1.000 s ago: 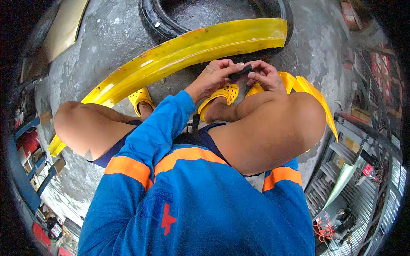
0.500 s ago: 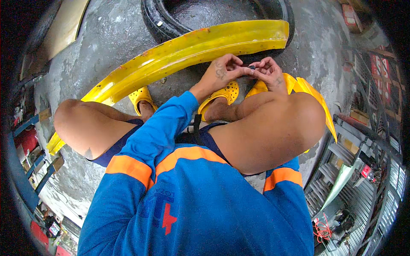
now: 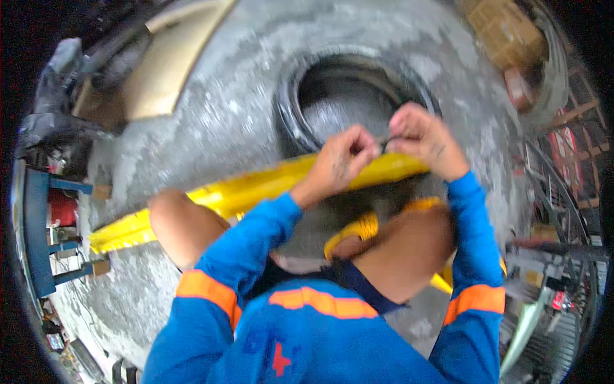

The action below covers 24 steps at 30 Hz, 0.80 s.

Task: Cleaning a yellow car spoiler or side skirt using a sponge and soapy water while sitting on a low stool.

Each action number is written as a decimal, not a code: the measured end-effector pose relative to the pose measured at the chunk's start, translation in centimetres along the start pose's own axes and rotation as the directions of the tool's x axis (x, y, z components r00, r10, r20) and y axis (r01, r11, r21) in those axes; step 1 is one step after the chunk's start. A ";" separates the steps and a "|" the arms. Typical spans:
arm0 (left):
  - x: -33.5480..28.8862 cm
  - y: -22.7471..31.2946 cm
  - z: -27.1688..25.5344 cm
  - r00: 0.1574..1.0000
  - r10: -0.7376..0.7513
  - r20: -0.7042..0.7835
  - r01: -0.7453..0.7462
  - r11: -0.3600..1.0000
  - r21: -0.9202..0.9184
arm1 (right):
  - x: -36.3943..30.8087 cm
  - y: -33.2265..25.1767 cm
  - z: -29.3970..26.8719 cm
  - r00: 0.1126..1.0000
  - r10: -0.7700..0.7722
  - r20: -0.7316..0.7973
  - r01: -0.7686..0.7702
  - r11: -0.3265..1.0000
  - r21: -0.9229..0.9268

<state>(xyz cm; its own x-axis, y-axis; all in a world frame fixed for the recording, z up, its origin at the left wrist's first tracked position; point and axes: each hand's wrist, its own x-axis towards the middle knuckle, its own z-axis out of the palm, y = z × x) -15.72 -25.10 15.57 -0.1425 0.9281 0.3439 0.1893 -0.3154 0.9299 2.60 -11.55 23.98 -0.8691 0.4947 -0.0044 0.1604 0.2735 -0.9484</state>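
Fingers (image 3: 369,153) of the left hand (image 3: 342,160) are pinched together on one side of a small dark piece (image 3: 385,144), and those of the right hand (image 3: 430,137) are clamped on its other side. The piece sits in the narrow gap between the two hands, raised in front of the body; it is too blurred to tell its exact shape. Both wrists come out of blue sleeves (image 3: 246,240) with orange bands.

Beyond and below the hands, a long yellow panel (image 3: 256,185) runs slantwise, its left end nearer the body. The right hand overlaps the view of its right part. Behind the panel a black tyre (image 3: 291,109) lies flat on the grey floor (image 3: 230,102).

The person's knees are bent wide apart, with a yellow clog (image 3: 358,229) showing beside the right leg (image 3: 403,256). A tan board (image 3: 163,77) lies at upper left, a cardboard box (image 3: 505,32) at upper right, and a blue frame (image 3: 37,224) stands along the left edge.
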 end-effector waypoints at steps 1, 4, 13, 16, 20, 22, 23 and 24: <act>-0.2 0.5 -1.8 1.000 0.009 -0.001 -0.009 0.997 0.076 | 0.8 0.2 1.6 1.000 -0.007 -0.005 0.007 0.999 0.037; -1.7 0.7 -7.1 0.992 -0.034 0.119 0.019 0.992 0.125 | 2.0 4.1 7.0 0.996 0.012 -0.085 0.005 0.982 0.191; -6.5 -2.0 -10.9 0.786 -0.565 0.249 0.617 0.736 -0.277 | 3.6 10.0 14.2 0.984 0.133 0.116 -0.170 0.896 0.411; -5.7 -2.6 -11.0 0.762 -0.612 0.211 0.647 0.726 -0.232 | 4.3 10.7 13.9 0.984 0.106 0.141 -0.158 0.886 0.436; -5.2 -3.2 -11.0 0.845 -0.526 0.094 0.534 0.837 -0.116 | 4.9 10.8 13.7 0.985 0.118 0.123 -0.167 0.812 0.559; -4.9 -3.8 -10.6 0.850 -0.518 0.099 0.526 0.844 -0.106 | 4.7 10.7 13.7 0.985 0.144 0.099 -0.175 0.808 0.563; -4.9 -4.0 -10.5 0.856 -0.508 0.102 0.516 0.850 -0.102 | 4.6 10.6 13.6 0.982 0.172 0.080 -0.186 0.805 0.563; -4.8 -3.9 -10.2 0.854 -0.509 0.111 0.519 0.849 -0.099 | 4.4 10.8 13.4 0.982 0.175 0.072 -0.184 0.803 0.567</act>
<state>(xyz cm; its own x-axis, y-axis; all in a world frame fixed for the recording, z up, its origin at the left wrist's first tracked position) -25.69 -30.30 11.65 -0.1102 0.9748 -0.1939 -0.0091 0.1941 0.9809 -5.76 -17.46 9.49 -0.8589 0.4744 -0.1927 0.0237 -0.3391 -0.9404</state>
